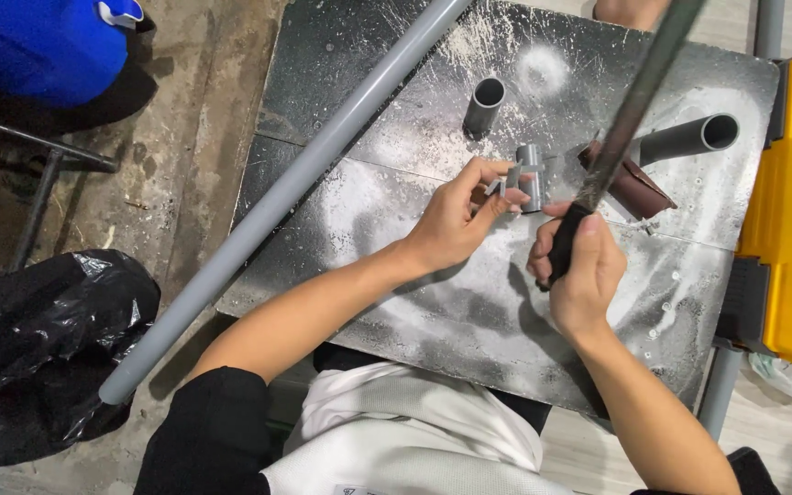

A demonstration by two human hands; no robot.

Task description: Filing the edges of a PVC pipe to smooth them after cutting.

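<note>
My left hand (458,216) pinches a small grey pipe fitting (527,174) between thumb and fingers, just above the dusty dark work board (469,312). My right hand (581,269) grips the black handle of a long dark file (630,110), whose blade slants up and to the right past the fitting toward the top edge of the view. The file's lower part passes right beside the fitting; I cannot tell whether they touch.
A long grey pipe (286,197) lies diagonally across the board's left side. Two short grey pipe pieces (484,103) (689,139) and a brown folded sheet (636,187) rest on the board. A yellow toolbox (790,211) stands at right, black plastic bag (38,339) and blue container (43,46) at left.
</note>
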